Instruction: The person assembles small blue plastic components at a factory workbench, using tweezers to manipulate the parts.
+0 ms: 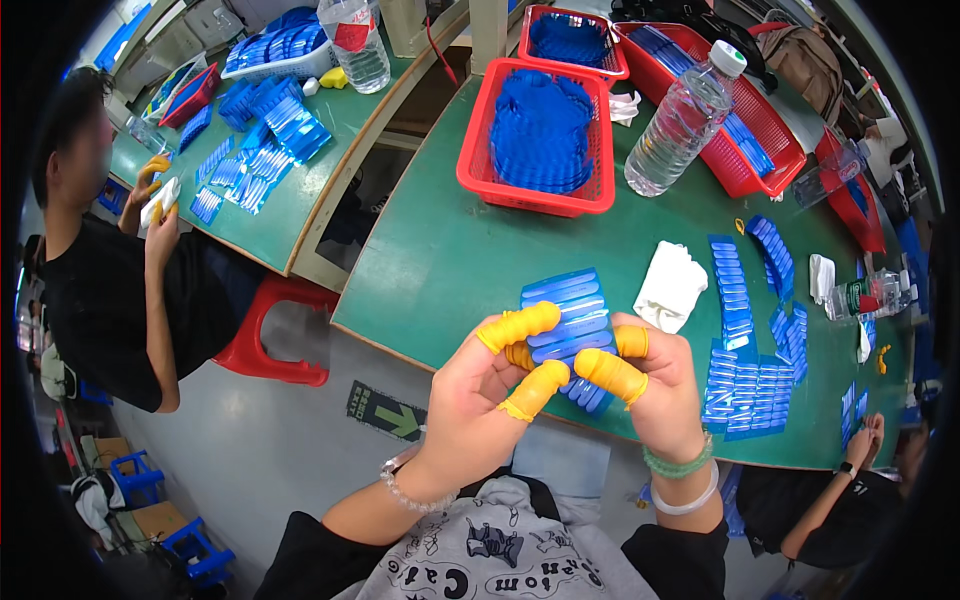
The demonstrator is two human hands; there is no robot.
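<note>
Left hand (468,405) and right hand (668,390), both wearing yellow finger cots (536,388), are pinched closed on a blue ribbed sheet (568,312). We record the sheet between them, over the near edge of the green table (420,265). We note a white cloth (672,287) beyond the right hand.

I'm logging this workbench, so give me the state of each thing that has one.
Blue ribbed piece, held in both hands
Left hand, fingers closed on it
Right hand, fingers closed on it
Nearest white cloth, rumpled
Nearest red basket, filled with blue parts
Large bottle beside that basket, upright, capped
</note>
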